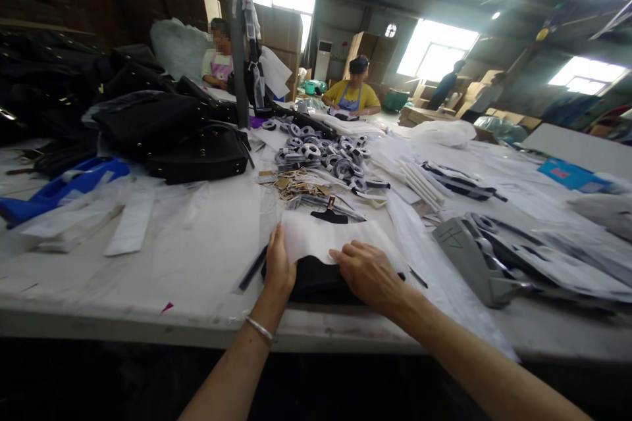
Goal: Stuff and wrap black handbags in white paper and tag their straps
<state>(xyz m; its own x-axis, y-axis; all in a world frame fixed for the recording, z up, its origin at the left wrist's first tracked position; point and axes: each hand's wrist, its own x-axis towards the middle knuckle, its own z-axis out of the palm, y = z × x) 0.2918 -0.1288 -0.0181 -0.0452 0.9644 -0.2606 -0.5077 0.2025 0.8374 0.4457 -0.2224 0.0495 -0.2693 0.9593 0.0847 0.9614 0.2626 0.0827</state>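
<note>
Right in front of me a black bag (318, 281) lies near the table's front edge, with a black tab bearing a gold-coloured fitting (330, 214) at its far side. A white sheet of thin packing material (316, 237) is spread across the bag and curves along its near edge. My left hand (280, 266) is closed on the sheet's left end, its thumb along the side. With curled fingers, my right hand (368, 273) grips the sheet's near edge right of the middle, over the bag. The fingertips' undersides are hidden.
Grey-and-white wrapped rings (340, 158) and a heap of stringed tags (301, 183) lie beyond the bag. Black bags (192, 138) are piled at left. A grey tape dispenser (474, 263) and wrapped straps stand at right. Co-workers (353, 95) sit across the table, near a post (239, 46).
</note>
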